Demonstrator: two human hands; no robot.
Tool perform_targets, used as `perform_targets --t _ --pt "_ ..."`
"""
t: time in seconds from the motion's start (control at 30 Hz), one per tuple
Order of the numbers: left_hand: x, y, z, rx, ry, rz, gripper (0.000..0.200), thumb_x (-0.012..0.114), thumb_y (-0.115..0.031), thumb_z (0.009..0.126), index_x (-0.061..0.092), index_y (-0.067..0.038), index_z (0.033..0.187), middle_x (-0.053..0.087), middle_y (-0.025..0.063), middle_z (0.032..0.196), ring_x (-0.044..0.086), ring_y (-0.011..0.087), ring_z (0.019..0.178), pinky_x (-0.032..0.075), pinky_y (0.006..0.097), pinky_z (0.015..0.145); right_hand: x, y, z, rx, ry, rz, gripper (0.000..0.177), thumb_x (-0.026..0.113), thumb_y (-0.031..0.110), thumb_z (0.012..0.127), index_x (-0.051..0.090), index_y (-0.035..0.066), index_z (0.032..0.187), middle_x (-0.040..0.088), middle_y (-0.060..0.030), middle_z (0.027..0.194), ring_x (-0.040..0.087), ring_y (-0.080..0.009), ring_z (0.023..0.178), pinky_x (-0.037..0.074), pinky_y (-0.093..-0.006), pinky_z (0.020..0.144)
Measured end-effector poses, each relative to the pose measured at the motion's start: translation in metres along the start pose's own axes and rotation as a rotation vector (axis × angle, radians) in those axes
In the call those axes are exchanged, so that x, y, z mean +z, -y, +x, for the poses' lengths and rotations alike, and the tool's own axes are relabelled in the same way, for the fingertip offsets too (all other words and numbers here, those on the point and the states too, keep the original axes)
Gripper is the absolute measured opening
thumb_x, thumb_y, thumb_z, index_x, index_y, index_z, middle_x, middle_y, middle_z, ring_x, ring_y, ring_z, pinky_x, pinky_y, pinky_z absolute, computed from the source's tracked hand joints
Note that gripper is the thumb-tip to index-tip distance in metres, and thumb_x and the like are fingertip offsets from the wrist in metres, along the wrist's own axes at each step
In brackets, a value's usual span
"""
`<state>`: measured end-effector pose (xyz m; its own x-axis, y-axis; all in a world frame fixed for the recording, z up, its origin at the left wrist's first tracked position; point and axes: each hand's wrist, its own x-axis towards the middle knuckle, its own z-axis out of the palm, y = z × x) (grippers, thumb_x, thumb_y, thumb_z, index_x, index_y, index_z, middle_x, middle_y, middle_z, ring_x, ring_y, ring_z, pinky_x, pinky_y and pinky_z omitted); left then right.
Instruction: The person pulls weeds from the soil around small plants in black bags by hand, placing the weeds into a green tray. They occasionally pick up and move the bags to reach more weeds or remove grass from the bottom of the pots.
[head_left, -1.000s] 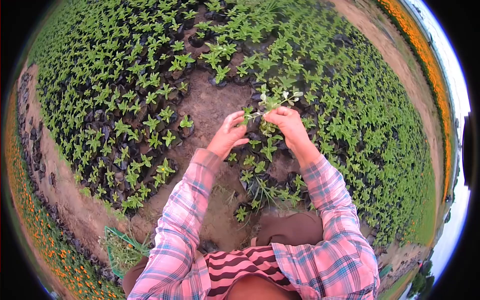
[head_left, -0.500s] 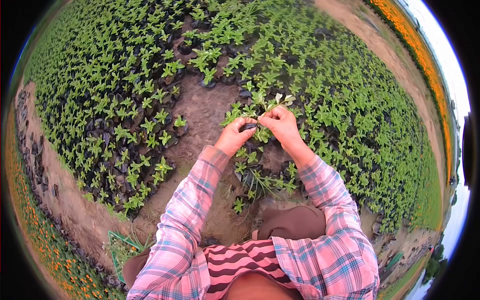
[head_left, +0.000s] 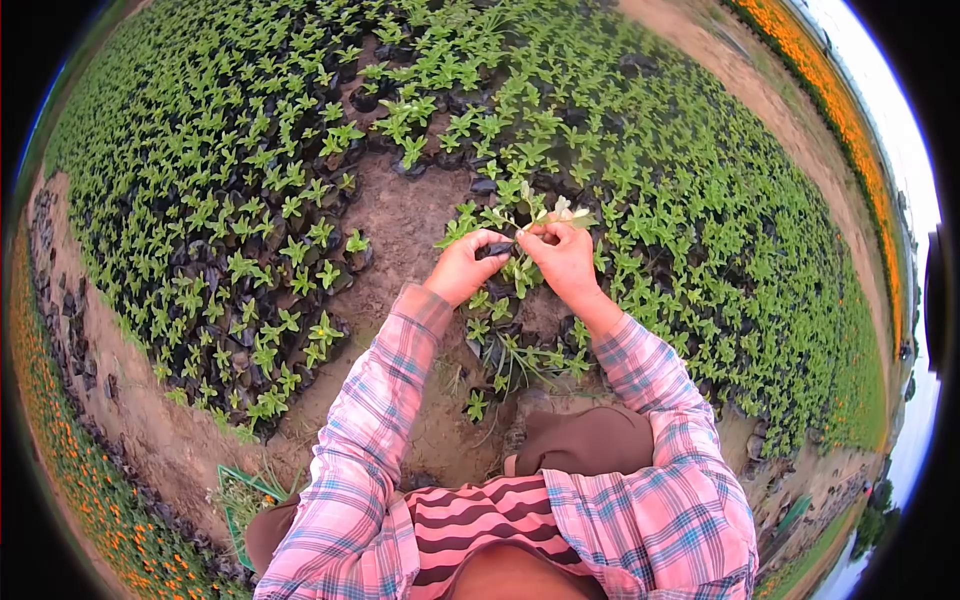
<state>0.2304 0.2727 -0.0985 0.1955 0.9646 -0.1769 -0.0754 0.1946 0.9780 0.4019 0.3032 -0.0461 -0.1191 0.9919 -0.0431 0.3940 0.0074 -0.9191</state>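
Note:
My left hand (head_left: 464, 269) is closed on a small black nursery bag (head_left: 494, 250), its thumb and fingers pinching the bag's edge. Close beside it, my right hand (head_left: 568, 264) is closed with thumb and fingertips pinched on a leafy sprig (head_left: 530, 210). Pale leaf undersides on the sprig show above the right fingers. The fingertips of both hands nearly meet, and where the stem meets the bag is partly hidden by them. Green leaves of a seedling (head_left: 522, 272) show just below the fingers.
Dense rows of seedlings (head_left: 720, 250) in black bags surround the hands. Bare soil (head_left: 400, 215) lies left of the hands. Grassy weeds (head_left: 515, 358) grow near my knee (head_left: 590, 443). A green crate (head_left: 238, 500) holding cut plants stands at lower left. Orange flowers (head_left: 130, 525) border the plot.
The sprig in my right hand has tilted, its pale leaves now lower and nearer the right fingers. My left hand has shifted slightly left and down.

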Motion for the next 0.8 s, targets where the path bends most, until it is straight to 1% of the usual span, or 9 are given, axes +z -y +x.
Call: perform_targets --t 0.2,0.3,0.4,0.47,0.5,0.57,0.63,0.73,0.8 --pt "-0.007 0.000 -0.003 -0.108 0.005 -0.084 0.021 0.066 -0.008 0.086 0.063 -0.005 0.107 0.061 -0.0040 0.092 0.055 0.0049 0.081 0.046 0.0222 0.071 0.010 -0.002 -0.007 -0.012 -0.002 0.074 0.016 0.071 0.013 0.077 0.066 -0.002 0.079 0.058 0.0025 0.067 0.048 -0.0049 0.057 0.038 -0.0229 0.051" --pt "-0.009 0.005 -0.005 -0.141 -0.020 -0.030 0.021 0.066 -0.007 0.086 0.063 -0.004 0.107 0.062 -0.0036 0.091 0.055 0.0047 0.081 0.046 0.0220 0.071 0.016 -0.007 -0.009 -0.122 0.000 0.235 0.011 0.071 0.005 0.078 0.060 0.003 0.079 0.059 0.0006 0.081 0.053 -0.0074 0.072 0.041 -0.0220 0.060" --pt "-0.011 0.007 -0.008 -0.070 -0.036 0.035 0.022 0.066 -0.007 0.086 0.063 -0.004 0.107 0.062 -0.0034 0.088 0.054 0.0044 0.078 0.046 0.0224 0.068 0.020 0.002 -0.016 -0.170 -0.007 0.153 0.011 0.071 0.004 0.079 0.060 0.003 0.079 0.058 0.0004 0.079 0.053 -0.0086 0.070 0.042 -0.0230 0.059" --pt "-0.013 -0.001 -0.013 -0.212 -0.028 0.035 0.023 0.067 -0.009 0.086 0.063 -0.005 0.108 0.061 -0.0031 0.087 0.053 0.0047 0.074 0.045 0.0231 0.063 0.024 -0.011 -0.013 -0.217 0.001 0.205 0.012 0.071 0.004 0.078 0.059 0.003 0.079 0.055 -0.0005 0.077 0.052 -0.0099 0.067 0.043 -0.0233 0.059" --pt "-0.014 0.006 -0.013 -0.095 -0.053 0.026 0.022 0.070 -0.012 0.082 0.065 -0.006 0.103 0.064 -0.0009 0.083 0.056 0.0068 0.075 0.047 0.0232 0.065 0.022 -0.006 -0.014 -0.298 -0.025 0.022 0.012 0.071 0.005 0.079 0.059 0.003 0.079 0.054 -0.0012 0.077 0.052 -0.0105 0.067 0.042 -0.0242 0.058" --pt "-0.022 0.026 -0.014 -0.171 -0.124 0.188 0.023 0.069 -0.011 0.083 0.064 -0.005 0.104 0.061 0.0016 0.086 0.059 0.0104 0.078 0.053 0.0277 0.058 0.015 -0.009 -0.003 -0.435 -0.138 -0.319 0.015 0.071 0.010 0.079 0.058 0.003 0.078 0.052 -0.0029 0.076 0.051 -0.0127 0.064 0.042 -0.0280 0.057" --pt "-0.030 0.037 -0.025 -0.263 -0.221 0.254 0.023 0.068 -0.011 0.083 0.064 -0.005 0.104 0.060 0.0032 0.088 0.060 0.0124 0.080 0.056 0.0303 0.057 -0.002 0.020 0.009 -0.294 -0.230 -0.150 0.008 0.067 0.012 0.087 0.060 0.008 0.087 0.053 0.0037 0.079 0.046 -0.0059 0.071 0.039 -0.0224 0.059" --pt "-0.041 0.079 -0.045 -0.318 -0.329 -0.356 0.023 0.059 -0.010 0.090 0.054 -0.004 0.112 0.055 0.0083 0.103 0.059 0.0198 0.089 0.061 0.0416 0.070 -0.017 0.031 0.054 -0.194 -0.445 0.278 0.012 0.065 0.016 0.090 0.059 0.006 0.086 0.053 0.0031 0.076 0.045 -0.0068 0.065 0.038 -0.0230 0.055" --pt "-0.043 0.083 -0.056 -0.319 -0.399 -0.459 0.024 0.058 -0.009 0.091 0.050 -0.004 0.113 0.052 0.0088 0.106 0.057 0.0218 0.098 0.061 0.0450 0.072 -0.030 0.012 0.090 -0.131 -0.319 0.546 0.010 0.061 0.015 0.092 0.056 0.008 0.087 0.056 -0.0003 0.077 0.047 -0.0075 0.065 0.039 -0.0230 0.056"
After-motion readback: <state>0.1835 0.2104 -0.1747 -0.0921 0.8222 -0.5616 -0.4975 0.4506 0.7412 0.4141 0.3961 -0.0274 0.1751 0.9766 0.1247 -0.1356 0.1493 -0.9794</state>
